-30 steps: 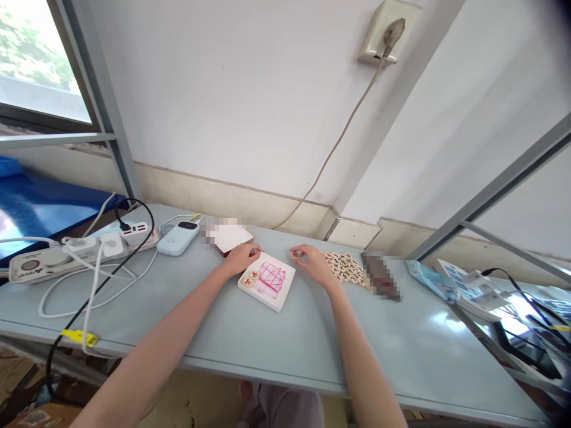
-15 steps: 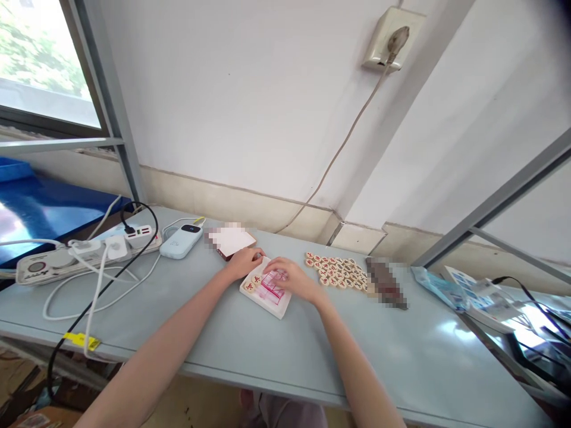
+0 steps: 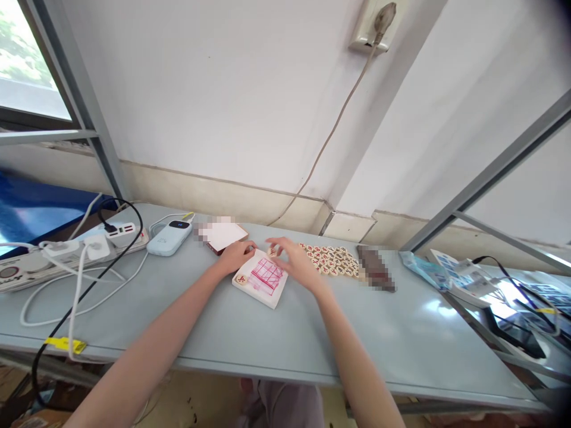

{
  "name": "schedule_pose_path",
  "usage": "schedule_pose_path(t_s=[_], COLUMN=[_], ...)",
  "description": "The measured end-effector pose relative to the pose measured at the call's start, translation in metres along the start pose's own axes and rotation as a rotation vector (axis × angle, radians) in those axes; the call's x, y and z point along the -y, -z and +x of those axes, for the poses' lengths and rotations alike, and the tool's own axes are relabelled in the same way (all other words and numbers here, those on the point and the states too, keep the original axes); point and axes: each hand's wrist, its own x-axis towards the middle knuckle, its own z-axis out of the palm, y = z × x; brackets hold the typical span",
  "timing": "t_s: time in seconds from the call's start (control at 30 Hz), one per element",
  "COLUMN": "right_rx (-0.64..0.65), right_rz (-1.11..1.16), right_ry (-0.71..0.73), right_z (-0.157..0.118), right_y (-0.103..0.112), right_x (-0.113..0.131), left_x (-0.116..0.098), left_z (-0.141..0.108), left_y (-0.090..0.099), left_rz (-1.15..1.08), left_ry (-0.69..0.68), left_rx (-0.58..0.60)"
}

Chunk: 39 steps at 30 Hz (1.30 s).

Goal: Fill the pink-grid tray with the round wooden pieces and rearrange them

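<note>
A white slab-like box (image 3: 250,295) lies at an angle on the table, with a magenta hand-drawn grid on its top. One round Chinese chess piece (image 3: 241,279) with a red character rests at its left corner. My left hand (image 3: 236,257) is at the box's far left corner, fingers bent against the edge. Over the far part of the box, my right hand (image 3: 292,264) holds another chess piece (image 3: 272,252) between thumb and fingers. To the right, several chess pieces (image 3: 330,260) with red and dark characters lie flat in close rows.
Behind my left hand stands a small brown-sided box (image 3: 228,236) with a white top. A pale blue power bank (image 3: 170,238) and a power strip (image 3: 27,267) with looping cables occupy the left. A blurred dark object (image 3: 377,268) lies right of the pieces.
My right hand has moved to the far edge of the box with one piece. Two pieces were at the left corner; one is there now. The view has shifted slightly.
</note>
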Motion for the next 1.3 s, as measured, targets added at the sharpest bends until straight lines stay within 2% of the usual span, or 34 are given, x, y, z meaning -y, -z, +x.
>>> schedule_pose_path(t_s=[0.07, 0.17, 0.23, 0.33, 0.47, 0.57, 0.67, 0.73, 0.87, 1.17, 1.23, 1.3], right_rx=[-0.033, 0.118, 0.184, 0.216, 0.149, 0.131, 0.272, 0.334, 0.309, 0.209, 0.211, 0.204], right_rz=[0.02, -0.022, -0.087, -0.281, -0.524, -0.419, -0.133, -0.039, -0.058, -0.084, -0.101, -0.091], right_ry=[-0.083, -0.212, -0.284, -0.36, -0.416, -0.306, -0.078, 0.037, 0.076, 0.086, 0.082, 0.082], right_z=[-0.005, -0.015, -0.02, -0.024, -0.021, -0.014, -0.007, -0.004, -0.003, -0.002, 0.001, 0.001], right_y=[0.02, 0.037, 0.039, 0.037, 0.037, 0.028, 0.001, -0.021, -0.048, -0.064, -0.055, -0.033], right_x=[-0.011, -0.034, -0.048, -0.059, -0.051, -0.032, -0.008, 0.006, 0.023, 0.025, 0.022, 0.015], left_x=[0.001, 0.002, 0.003, 0.004, 0.003, 0.003, 0.003, 0.003, 0.002, 0.0, 0.001, 0.002], left_z=[0.0, 0.0, 0.001, 0.0, 0.0, 0.001, 0.002, 0.003, 0.002, 0.001, 0.001, 0.001], left_y=[0.0, -0.001, -0.001, -0.001, -0.001, -0.001, -0.001, 0.0, 0.001, 0.001, 0.0, 0.0], left_rz=[-0.008, -0.039, -0.06, -0.079, -0.071, -0.06, -0.041, -0.029, -0.015, -0.001, -0.011, -0.022], left_ry=[0.024, 0.047, 0.051, 0.047, 0.047, 0.051, 0.031, 0.019, 0.006, 0.011, 0.005, 0.011], left_rx=[-0.003, -0.001, -0.002, -0.01, -0.013, -0.016, -0.017, -0.013, -0.012, -0.02, -0.019, -0.009])
